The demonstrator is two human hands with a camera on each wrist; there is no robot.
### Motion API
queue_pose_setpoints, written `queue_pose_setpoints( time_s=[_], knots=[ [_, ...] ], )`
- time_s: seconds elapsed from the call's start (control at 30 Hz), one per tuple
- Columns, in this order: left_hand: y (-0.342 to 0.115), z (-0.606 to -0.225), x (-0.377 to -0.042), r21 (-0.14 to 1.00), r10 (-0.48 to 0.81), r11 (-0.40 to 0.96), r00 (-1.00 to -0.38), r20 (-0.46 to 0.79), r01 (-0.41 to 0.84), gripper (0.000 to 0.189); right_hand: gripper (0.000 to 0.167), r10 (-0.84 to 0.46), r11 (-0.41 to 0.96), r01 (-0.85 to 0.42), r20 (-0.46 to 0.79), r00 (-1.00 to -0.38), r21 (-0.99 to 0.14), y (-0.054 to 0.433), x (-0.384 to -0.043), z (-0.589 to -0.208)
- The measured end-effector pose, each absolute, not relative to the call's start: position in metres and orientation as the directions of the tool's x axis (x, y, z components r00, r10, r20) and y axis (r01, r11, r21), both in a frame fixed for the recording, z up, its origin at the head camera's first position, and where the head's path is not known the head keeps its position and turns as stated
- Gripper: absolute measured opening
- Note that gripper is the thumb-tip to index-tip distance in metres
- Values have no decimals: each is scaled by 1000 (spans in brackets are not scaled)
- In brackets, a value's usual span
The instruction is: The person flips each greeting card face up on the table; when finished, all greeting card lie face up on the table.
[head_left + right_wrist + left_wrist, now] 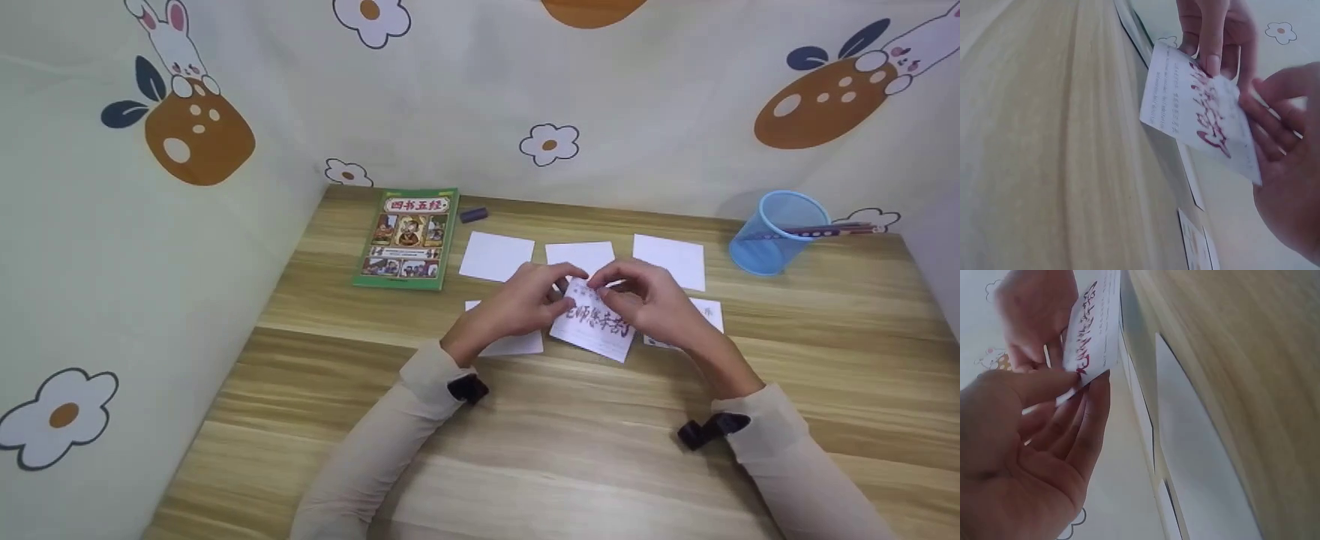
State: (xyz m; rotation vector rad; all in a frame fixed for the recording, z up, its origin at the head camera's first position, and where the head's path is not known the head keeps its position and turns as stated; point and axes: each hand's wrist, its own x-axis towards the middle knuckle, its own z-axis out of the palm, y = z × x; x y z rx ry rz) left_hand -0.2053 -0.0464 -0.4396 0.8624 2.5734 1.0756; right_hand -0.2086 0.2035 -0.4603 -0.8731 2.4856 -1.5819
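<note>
A white card (598, 322) with large dark-red Chinese writing and smaller lines of print is held tilted above the table. My left hand (534, 300) pinches its left side, with the thumb (1053, 387) on the printed face and the other fingers behind. At the upper edge, my right hand (646, 300) grips the card with curled fingers (1266, 121). White cards lie around the hands: a blank one (517, 345) partly under the left forearm, and a printed one (709, 311) partly covered by the right hand.
Behind the hands lie three blank cards, at left (495, 256), middle (577, 256) and right (671, 261). A green-bordered book (409, 240) and a small dark block (473, 215) are at the back left. A blue mesh cup (772, 236) holding pencils (832, 230) stands at the back right.
</note>
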Motion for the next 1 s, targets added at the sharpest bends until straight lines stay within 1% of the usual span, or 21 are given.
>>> queue_pose_setpoints(
  time_s=[0.07,0.13,0.23,0.33,0.43,0.57,0.7,0.87,1.0],
  knots=[
    [-46,-441,-206,694,561,586,-827,24,417,40,17,-482,404,-447,230,-845,-798,203,-210,-463],
    [-45,-441,-206,688,529,607,-848,24,398,37,16,-479,465,-467,230,-847,-752,202,-211,-465],
    [-45,-441,-206,671,488,640,-872,21,374,34,17,-484,530,-485,221,-847,-696,202,-211,-465],
    [-45,-441,-206,632,469,685,-883,-4,361,34,17,-498,572,-485,190,-846,-662,202,-212,-465],
    [-46,-444,-206,567,474,737,-879,-44,369,36,17,-521,609,-483,142,-842,-629,202,-213,-467],
    [-47,-446,-203,487,502,777,-859,-100,398,40,22,-560,640,-490,78,-825,-591,204,-212,-471],
    [-49,-447,-202,459,518,783,-848,-108,420,41,26,-566,662,-486,44,-823,-570,205,-211,-470],
    [-52,-447,-201,447,533,775,-842,-85,446,38,28,-549,679,-488,62,-834,-548,205,-209,-471],
    [-55,-447,-201,437,550,768,-831,-75,469,41,29,-527,689,-490,94,-844,-534,203,-208,-472]
  ],
)
